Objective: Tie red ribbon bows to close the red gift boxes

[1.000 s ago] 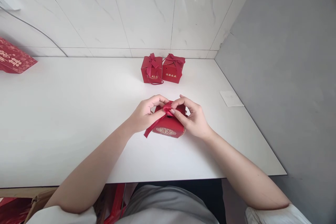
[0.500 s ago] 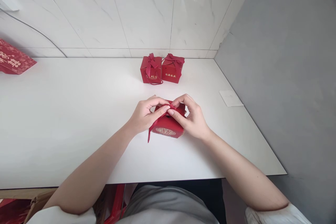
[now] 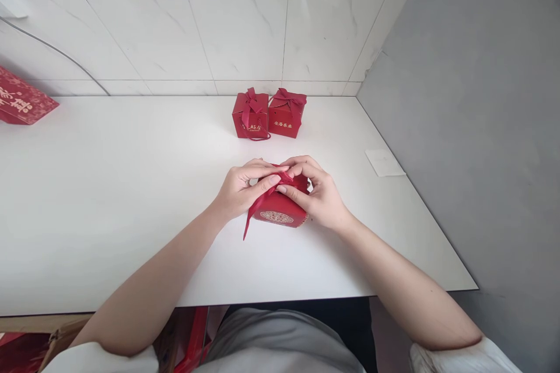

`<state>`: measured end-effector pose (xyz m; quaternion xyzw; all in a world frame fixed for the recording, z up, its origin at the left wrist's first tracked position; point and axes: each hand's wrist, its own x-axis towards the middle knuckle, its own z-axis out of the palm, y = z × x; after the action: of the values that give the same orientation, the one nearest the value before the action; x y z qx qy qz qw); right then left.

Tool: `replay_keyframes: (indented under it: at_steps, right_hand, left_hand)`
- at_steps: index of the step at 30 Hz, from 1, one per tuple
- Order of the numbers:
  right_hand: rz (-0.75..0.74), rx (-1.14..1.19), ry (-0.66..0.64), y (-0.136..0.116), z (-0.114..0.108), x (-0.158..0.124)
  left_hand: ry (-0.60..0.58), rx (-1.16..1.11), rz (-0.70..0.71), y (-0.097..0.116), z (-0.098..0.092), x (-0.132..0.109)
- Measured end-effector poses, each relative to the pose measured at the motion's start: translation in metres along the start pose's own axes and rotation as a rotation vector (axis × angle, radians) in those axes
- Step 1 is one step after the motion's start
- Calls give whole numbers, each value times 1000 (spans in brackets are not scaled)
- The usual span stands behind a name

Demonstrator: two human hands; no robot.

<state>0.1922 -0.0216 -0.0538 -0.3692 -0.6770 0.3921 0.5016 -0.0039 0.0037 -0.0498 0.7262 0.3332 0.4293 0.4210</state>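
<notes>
A red gift box (image 3: 280, 210) with a round gold emblem on its front stands on the white table before me. Over its top, my left hand (image 3: 245, 186) pinches a red ribbon (image 3: 251, 215), whose loose tail hangs down past the box's left side. My right hand (image 3: 312, 189) grips the same ribbon from the other side, thumb and index finger closed near the centre of the lid. The fingers of both hands nearly meet and partly hide the lid and the ribbon's crossing.
Two red gift boxes with tied bows, a left one (image 3: 250, 116) and a right one (image 3: 287, 113), stand at the back by the tiled wall. A larger red printed package (image 3: 26, 99) lies far left. A white paper square (image 3: 385, 163) is near the right edge, beside a grey wall.
My fingers have shifted slightly on the ribbon at the top of the box. The ribbon's loose tail hangs a little further left and lower. The boxes at the back stay put.
</notes>
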Motion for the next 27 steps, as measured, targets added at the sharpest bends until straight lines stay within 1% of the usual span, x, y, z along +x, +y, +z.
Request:
replay_keyframes:
  at_steps: [3, 6, 7, 9, 11, 12, 15, 18, 20, 23, 25, 27]
  right_hand:
    - [47, -4, 7, 0, 1, 0]
    - [109, 14, -9, -2, -5, 3]
    - [127, 30, -32, -4, -9, 4]
    - [152, 60, -123, -9, -21, 7]
    - [166, 60, -241, -14, -36, 10]
    - [171, 48, -280, -17, -44, 11]
    - [203, 34, -327, -21, -61, 12]
    - [235, 18, -346, -20, -66, 12]
    - [255, -44, -296, -18, -65, 13]
    - [293, -136, -230, -19, -61, 14]
    - [301, -163, -245, -22, -60, 13]
    - [308, -188, -286, -26, -62, 13]
  left_hand:
    - [-67, -16, -25, 1, -3, 0]
    - [-126, 8, -89, 5, -8, 0]
    - [-138, 11, -113, 8, -11, 0]
    - [-156, -6, -145, 12, -17, 1]
    - [-150, -40, -156, 16, -27, 2]
    - [-137, -49, -158, 18, -32, 2]
    - [-100, -71, -177, 18, -46, 5]
    - [-99, -55, -198, 17, -55, 8]
    - [-128, 39, -210, 18, -56, 9]
    - [-247, 234, -263, 24, -51, 7]
    - [-318, 317, -306, 28, -46, 5]
    - [-366, 336, -331, 30, -44, 3]
